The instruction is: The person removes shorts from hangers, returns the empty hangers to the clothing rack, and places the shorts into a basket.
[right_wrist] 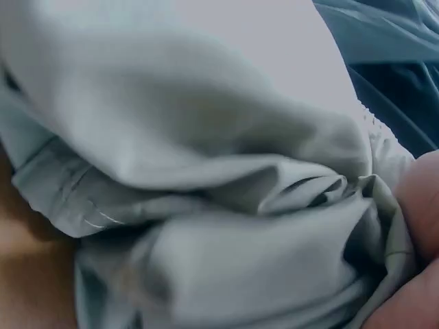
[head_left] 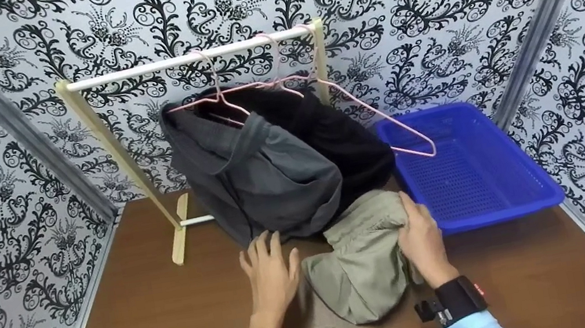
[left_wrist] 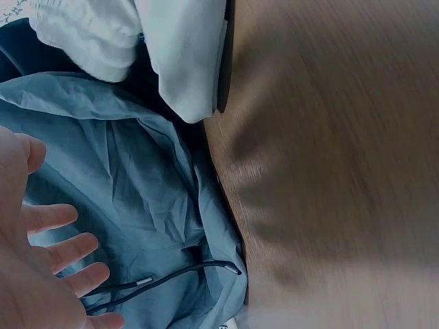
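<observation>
In the head view, my right hand (head_left: 423,240) grips the edge of khaki shorts (head_left: 366,275) near their gathered elastic waistband. The fabric hangs bunched over the brown table; in the right wrist view its folds (right_wrist: 260,253) fill most of the picture. My left hand (head_left: 269,276) has its fingers spread, holding nothing, by the lower edge of a dark grey garment (head_left: 284,183). That garment, with a dark drawstring (left_wrist: 185,274), hangs on a pink hanger (head_left: 220,96). Behind it hangs a black garment (head_left: 348,143) on another pink hanger.
A rack with a white rail (head_left: 148,68) and wooden posts stands at the back of the table (head_left: 177,323). Near its right end hangs a bare pink hanger (head_left: 378,109). The blue basket (head_left: 465,178) sits at the right. Patterned walls (head_left: 460,37) enclose the table.
</observation>
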The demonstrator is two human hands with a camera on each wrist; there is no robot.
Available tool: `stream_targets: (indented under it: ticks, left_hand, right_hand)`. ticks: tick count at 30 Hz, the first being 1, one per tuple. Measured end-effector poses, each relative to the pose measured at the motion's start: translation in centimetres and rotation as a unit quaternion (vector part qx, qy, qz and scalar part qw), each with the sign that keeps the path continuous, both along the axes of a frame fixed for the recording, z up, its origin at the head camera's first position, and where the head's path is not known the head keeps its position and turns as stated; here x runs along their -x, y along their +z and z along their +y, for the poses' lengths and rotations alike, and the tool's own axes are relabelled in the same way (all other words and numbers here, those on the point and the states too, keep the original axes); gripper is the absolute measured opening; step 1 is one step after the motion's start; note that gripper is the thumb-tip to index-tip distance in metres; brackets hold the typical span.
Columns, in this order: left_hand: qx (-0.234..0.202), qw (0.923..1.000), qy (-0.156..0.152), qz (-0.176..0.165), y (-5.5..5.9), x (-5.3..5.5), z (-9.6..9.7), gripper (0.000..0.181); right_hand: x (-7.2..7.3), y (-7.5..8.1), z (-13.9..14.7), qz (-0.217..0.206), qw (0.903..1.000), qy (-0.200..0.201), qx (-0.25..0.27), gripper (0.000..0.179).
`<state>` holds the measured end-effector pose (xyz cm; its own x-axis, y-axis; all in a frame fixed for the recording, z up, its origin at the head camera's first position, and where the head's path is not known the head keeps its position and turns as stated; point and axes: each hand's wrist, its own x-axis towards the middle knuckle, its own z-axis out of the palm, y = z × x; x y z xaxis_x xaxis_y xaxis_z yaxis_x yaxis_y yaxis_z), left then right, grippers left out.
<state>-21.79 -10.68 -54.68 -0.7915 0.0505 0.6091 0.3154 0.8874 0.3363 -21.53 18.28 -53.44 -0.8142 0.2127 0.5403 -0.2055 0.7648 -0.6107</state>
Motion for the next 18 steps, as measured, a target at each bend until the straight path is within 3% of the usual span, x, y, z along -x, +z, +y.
stream_targets:
  ticks: [3,6,11,14,18]
  left_hand:
    - [0.001,1.0,-0.002,0.004,-0.1,0.1,0.1,0.046]
    - [0.003,1.0,-0.004,0.001,-0.2,0.1,0.1,0.045]
    - [0.004,1.0,-0.006,0.0,-0.3,0.2,0.1,0.045]
    - [0.007,1.0,-0.004,0.002,-0.2,0.1,0.2,0.045]
    - [0.011,0.9999,-0.002,0.006,-0.3,0.0,0.3,0.045]
  right_hand:
    - [-0.4,-0.3,-0.7,-0.04,0.9985,0.017,-0.033,0.064]
    - [-0.8,-0.6,-1.5,-0.129,0.9897,0.051,-0.035,0.07]
    - [-1.1,-1.2,-3.2,-0.268,0.9589,0.084,-0.044,0.126]
    - [-1.2,-2.0,-4.4,-0.301,0.9486,0.071,-0.068,0.144]
    - [-1.1,-3.3,-6.2,-0.31,0.9467,0.033,-0.08,0.149]
